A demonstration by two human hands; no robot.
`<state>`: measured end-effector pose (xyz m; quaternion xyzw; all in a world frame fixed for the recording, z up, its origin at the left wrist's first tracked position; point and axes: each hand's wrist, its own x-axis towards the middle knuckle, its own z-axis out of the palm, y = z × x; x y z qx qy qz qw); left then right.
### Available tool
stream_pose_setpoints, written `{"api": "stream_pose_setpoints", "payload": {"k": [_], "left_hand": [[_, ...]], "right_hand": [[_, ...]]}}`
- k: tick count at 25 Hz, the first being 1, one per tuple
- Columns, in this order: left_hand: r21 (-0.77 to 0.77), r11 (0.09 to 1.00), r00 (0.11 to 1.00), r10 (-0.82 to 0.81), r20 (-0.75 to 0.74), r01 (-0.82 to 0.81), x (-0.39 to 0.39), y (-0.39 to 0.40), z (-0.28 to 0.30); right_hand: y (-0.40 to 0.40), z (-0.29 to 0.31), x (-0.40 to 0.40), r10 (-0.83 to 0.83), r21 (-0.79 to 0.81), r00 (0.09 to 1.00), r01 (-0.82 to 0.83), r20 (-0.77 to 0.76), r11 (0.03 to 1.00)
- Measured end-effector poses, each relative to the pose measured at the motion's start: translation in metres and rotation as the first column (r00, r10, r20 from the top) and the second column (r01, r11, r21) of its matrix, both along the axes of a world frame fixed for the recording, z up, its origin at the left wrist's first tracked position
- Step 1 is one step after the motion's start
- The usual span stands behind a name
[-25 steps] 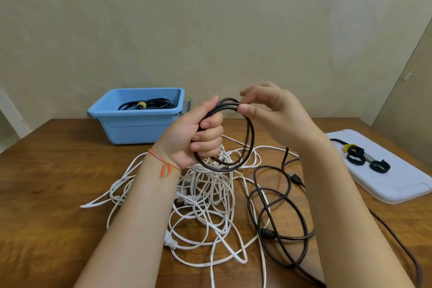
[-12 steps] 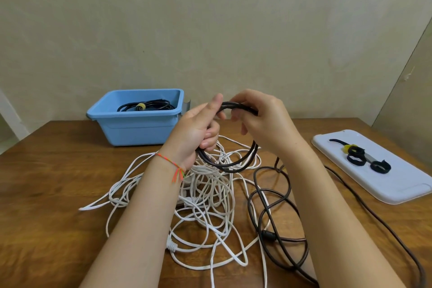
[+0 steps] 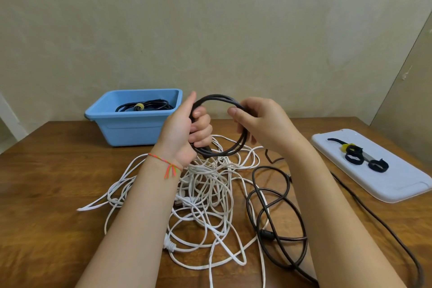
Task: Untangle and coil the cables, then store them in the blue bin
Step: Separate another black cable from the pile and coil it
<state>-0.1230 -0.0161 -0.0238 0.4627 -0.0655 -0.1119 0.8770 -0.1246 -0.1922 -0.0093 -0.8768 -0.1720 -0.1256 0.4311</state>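
A dark brown cable coil (image 3: 219, 98) of a few loops is held up above the table. My left hand (image 3: 187, 131) grips its left side with curled fingers. My right hand (image 3: 259, 121) pinches its right side between thumb and fingers. The rest of this dark cable (image 3: 275, 215) lies in loose loops on the table below and trails off to the right. A tangle of white cables (image 3: 210, 184) sprawls under my hands. The blue bin (image 3: 131, 128) stands at the back left with a coiled black cable (image 3: 145, 106) tied by a yellow strap inside.
A white tray (image 3: 397, 184) at the right holds black strap rings (image 3: 355, 158) and a yellow-tipped strap. The wooden table (image 3: 46, 182) meets a beige wall behind; its right edge runs beside a panel.
My right hand has slid along the top of the coil to its right side, laying on another loop. The slack dark cable on the table has shifted. My left hand keeps its grip.
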Motion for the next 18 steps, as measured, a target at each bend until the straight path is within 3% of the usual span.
{"api": "stream_pose_setpoints", "payload": {"k": [3, 8, 11, 13, 15, 18], "left_hand": [[0.009, 0.999, 0.999, 0.041, -0.027, -0.041, 0.001, 0.001, -0.003], [0.096, 0.995, 0.999, -0.006, 0.039, 0.002, 0.000, 0.006, -0.004], [0.149, 0.988, 0.997, -0.054, 0.061, 0.044, 0.001, 0.009, -0.006], [0.143, 0.977, 0.986, -0.166, 0.030, 0.160, 0.000, 0.009, -0.006], [0.038, 0.931, 0.932, -0.362, 0.001, 0.362, 0.001, 0.010, -0.008], [-0.198, 0.773, 0.798, -0.594, 0.106, 0.602, 0.006, 0.012, -0.012]], "right_hand": [[0.002, -0.003, 0.004, -0.054, -0.084, 0.998, 0.056, 0.034, 0.995], [-0.015, 0.006, 0.000, 0.077, 0.043, 0.992, -0.073, -0.099, 0.996], [-0.012, 0.004, 0.003, 0.054, 0.037, 0.999, -0.054, -0.006, 0.998], [-0.007, 0.001, 0.005, 0.026, 0.037, 0.997, -0.029, 0.066, 0.999], [-0.005, -0.002, 0.005, 0.013, 0.042, 0.996, -0.016, 0.083, 0.999], [-0.004, -0.006, 0.008, 0.007, 0.075, 0.999, -0.011, 0.051, 0.997]]}}
